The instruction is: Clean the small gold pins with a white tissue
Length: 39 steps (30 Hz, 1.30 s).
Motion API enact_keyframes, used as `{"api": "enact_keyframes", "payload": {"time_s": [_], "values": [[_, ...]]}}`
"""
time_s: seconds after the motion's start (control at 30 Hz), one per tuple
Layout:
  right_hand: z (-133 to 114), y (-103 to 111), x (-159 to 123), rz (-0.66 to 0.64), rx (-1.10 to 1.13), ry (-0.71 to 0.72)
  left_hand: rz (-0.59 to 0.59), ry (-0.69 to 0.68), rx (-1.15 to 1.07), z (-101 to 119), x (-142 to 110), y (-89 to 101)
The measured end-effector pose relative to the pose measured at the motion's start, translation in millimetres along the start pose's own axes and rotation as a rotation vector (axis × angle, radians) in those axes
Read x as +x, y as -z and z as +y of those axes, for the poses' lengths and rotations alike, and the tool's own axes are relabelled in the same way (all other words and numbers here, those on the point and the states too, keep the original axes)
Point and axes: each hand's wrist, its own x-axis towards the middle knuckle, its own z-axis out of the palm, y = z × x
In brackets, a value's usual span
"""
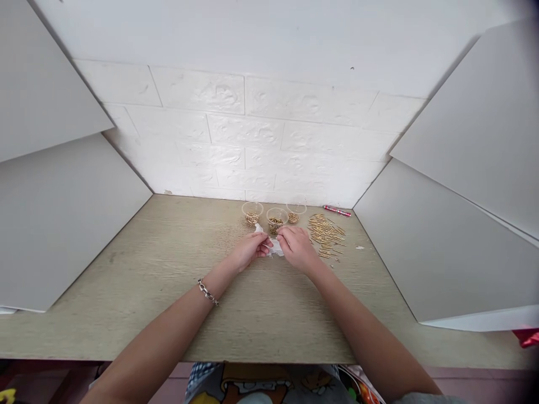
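My left hand (249, 251) and my right hand (298, 247) meet over the middle of the wooden table (168, 280), fingers pinched together. Between them lies a small white piece (275, 246), perhaps paper or a bag, and both hands grip its edges. A chain bracelet (208, 292) circles my left wrist. Just behind the hands stand three small clear cups: the left cup (252, 213), the middle cup (277, 219) and the right cup (296, 211), each with small gold parts inside. A pile of thin gold sticks (325, 234) lies right of my right hand.
A red pen-like thing (337, 211) lies by the white brick wall (269, 146) at the back right. Grey-white panels (54, 224) close in both sides of the table. A few loose gold bits and a white scrap (360, 247) lie near the pile.
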Motion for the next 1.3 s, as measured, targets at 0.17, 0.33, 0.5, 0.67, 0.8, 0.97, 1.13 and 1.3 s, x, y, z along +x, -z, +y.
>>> {"api": "enact_keyframes", "payload": {"time_s": [0.17,0.33,0.5,0.67,0.8,0.97,1.13,1.3], "values": [[-0.6,-2.2,-1.4,0.07,-0.004,-0.042,-0.048,-0.025,0.048,-2.6,1.7,0.9],[-2.4,-1.0,-2.7,0.096,-0.021,-0.075,-0.064,-0.03,0.084,-2.2,1.6,1.2],[-6.5,-1.1,-4.4,0.104,-0.028,-0.081,-0.069,-0.021,0.086,-0.9,0.9,0.9],[-7.7,-2.6,-4.6,0.13,-0.011,-0.086,-0.062,-0.013,0.074,0.0,0.3,0.6],[-7.2,-3.4,-4.3,0.161,0.02,-0.1,-0.057,-0.008,0.076,-0.6,0.9,1.0],[-6.0,-5.0,-4.4,0.135,0.031,-0.097,-0.059,-0.011,0.067,-0.8,1.0,0.8],[-5.6,-5.4,-4.5,0.115,0.032,-0.108,-0.058,-0.003,0.062,-0.6,0.6,0.4],[-5.3,-5.6,-4.1,0.1,0.043,-0.12,-0.022,-0.011,0.08,-1.5,0.2,-0.3]]}}
